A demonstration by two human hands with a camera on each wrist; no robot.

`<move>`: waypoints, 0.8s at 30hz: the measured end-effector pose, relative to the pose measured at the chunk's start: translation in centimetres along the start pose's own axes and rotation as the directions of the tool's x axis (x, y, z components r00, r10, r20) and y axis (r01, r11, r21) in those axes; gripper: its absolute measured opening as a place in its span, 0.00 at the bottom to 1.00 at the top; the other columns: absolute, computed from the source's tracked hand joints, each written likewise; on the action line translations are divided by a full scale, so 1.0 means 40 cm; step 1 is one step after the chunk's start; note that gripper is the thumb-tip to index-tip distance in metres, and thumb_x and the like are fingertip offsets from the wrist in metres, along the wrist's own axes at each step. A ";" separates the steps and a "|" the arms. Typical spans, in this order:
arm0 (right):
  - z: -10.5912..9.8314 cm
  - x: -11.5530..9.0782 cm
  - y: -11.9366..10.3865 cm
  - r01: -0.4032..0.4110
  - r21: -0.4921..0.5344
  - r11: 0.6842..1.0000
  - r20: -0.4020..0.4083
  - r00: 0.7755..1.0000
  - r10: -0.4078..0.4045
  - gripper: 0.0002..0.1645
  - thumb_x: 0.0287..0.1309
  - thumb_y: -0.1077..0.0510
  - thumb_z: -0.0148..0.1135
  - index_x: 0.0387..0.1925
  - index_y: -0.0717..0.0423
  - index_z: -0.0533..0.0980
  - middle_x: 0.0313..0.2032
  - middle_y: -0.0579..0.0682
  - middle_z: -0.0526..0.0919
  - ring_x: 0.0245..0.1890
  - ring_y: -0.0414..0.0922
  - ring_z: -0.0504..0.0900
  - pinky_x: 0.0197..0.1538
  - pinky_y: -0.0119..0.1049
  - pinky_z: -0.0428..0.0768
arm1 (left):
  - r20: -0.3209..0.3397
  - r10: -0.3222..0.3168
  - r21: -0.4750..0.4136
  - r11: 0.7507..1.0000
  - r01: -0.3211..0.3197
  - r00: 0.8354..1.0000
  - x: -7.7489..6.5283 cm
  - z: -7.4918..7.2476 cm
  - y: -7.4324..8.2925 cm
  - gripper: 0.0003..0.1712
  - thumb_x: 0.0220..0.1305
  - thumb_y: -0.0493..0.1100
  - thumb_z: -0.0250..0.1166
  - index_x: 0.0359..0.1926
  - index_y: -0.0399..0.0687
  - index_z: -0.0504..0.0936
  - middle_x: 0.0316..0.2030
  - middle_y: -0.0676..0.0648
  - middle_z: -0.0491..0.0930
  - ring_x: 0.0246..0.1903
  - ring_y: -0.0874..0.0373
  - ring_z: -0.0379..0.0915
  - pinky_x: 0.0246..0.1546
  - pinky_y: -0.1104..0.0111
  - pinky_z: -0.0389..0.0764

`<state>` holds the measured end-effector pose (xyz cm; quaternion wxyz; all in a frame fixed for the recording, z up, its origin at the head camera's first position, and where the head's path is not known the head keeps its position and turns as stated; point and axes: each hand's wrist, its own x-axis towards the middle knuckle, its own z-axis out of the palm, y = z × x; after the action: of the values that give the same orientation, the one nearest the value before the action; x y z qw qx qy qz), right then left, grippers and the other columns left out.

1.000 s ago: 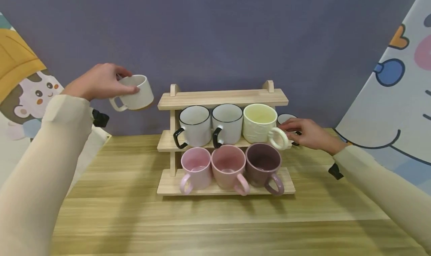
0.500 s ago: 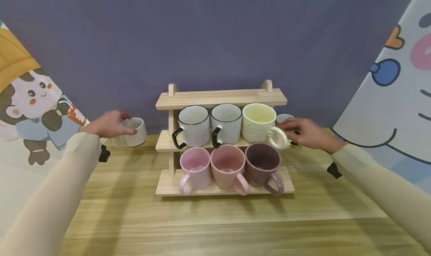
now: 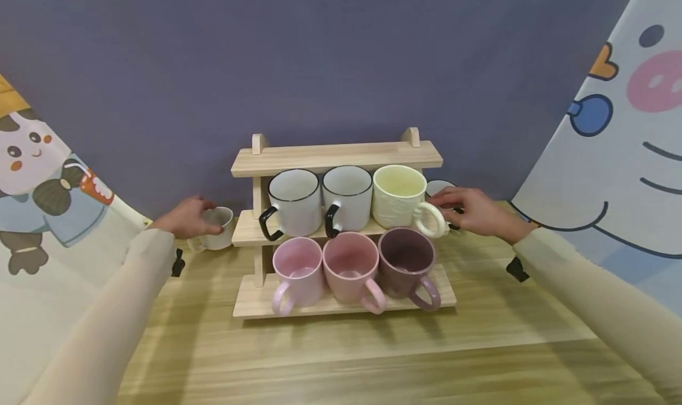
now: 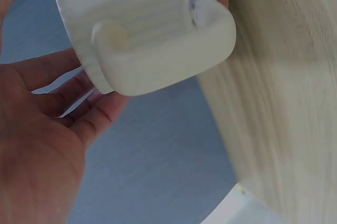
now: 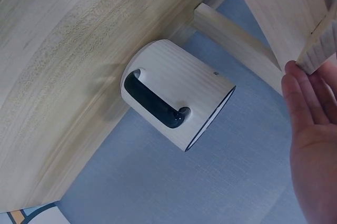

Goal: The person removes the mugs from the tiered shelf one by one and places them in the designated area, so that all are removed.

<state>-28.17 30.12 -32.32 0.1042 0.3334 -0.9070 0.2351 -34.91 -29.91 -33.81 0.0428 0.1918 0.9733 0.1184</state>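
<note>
My left hand (image 3: 183,218) grips a small white mug (image 3: 219,239) left of the wooden rack, low at the table. In the left wrist view the mug's handle (image 4: 174,71) faces the camera and its brownish base is at the wood; I cannot tell whether it touches. My right hand (image 3: 471,211) pinches the right end of the rack's middle shelf (image 3: 238,232), beside the yellow mug (image 3: 398,201). In the right wrist view its fingers (image 5: 300,97) meet the board's edge; the thumb is mostly hidden. A white mug with black handle (image 5: 176,95) stands behind that hand.
Two white mugs with black rims, one a white mug (image 3: 295,206), share the middle shelf with the yellow one. Below are a pink mug (image 3: 299,275), a rose mug (image 3: 348,272) and a purple mug (image 3: 402,269). A grey-blue wall (image 3: 341,55) rises behind the table (image 3: 341,363).
My left hand has lowered the white mug from the air beside the rack's top down to the table. My right hand stays at the shelf end. The view has turned slightly right.
</note>
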 end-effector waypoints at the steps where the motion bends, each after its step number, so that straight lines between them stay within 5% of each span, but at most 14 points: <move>1: 0.000 -0.001 0.000 -0.002 0.001 1.000 0.002 1.000 0.002 0.15 0.60 0.62 0.62 0.49 0.58 0.80 0.49 0.52 0.79 0.47 0.50 0.78 0.43 0.46 0.77 | 0.000 0.000 -0.002 1.000 0.000 1.000 0.004 0.005 0.000 0.44 0.51 0.56 0.70 0.55 0.21 0.70 0.51 0.25 0.68 0.51 0.33 0.65 0.48 0.44 0.70; 10: 0.004 -0.002 -0.001 0.013 -0.003 1.000 -0.020 1.000 -0.013 0.14 0.59 0.64 0.62 0.48 0.59 0.81 0.49 0.52 0.80 0.47 0.50 0.78 0.44 0.48 0.77 | 0.004 -0.021 -0.014 1.000 0.021 1.000 0.036 0.031 0.014 0.43 0.54 0.52 0.68 0.58 0.21 0.67 0.57 0.22 0.63 0.59 0.28 0.54 0.56 0.39 0.60; 19: 0.008 0.006 -0.002 0.038 0.017 0.999 -0.026 0.999 -0.037 0.15 0.58 0.66 0.62 0.48 0.60 0.81 0.47 0.53 0.80 0.46 0.51 0.78 0.43 0.48 0.77 | -0.028 0.028 -0.014 1.000 -0.028 0.999 0.020 0.026 0.015 0.43 0.53 0.49 0.69 0.60 0.22 0.65 0.55 0.24 0.66 0.53 0.30 0.63 0.49 0.43 0.69; 24: 0.007 0.001 0.002 0.032 0.021 0.999 -0.031 0.999 -0.031 0.15 0.58 0.66 0.63 0.48 0.60 0.81 0.47 0.54 0.80 0.46 0.50 0.78 0.43 0.49 0.77 | -0.080 0.061 -0.029 0.998 -0.064 0.995 -0.001 -0.003 0.024 0.34 0.59 0.47 0.65 0.58 0.26 0.68 0.53 0.27 0.69 0.51 0.33 0.66 0.47 0.44 0.70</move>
<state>-28.27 29.99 -32.58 0.1185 0.3451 -0.8974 0.2483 -34.54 -29.10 -33.47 0.0037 0.2165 0.9658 0.1426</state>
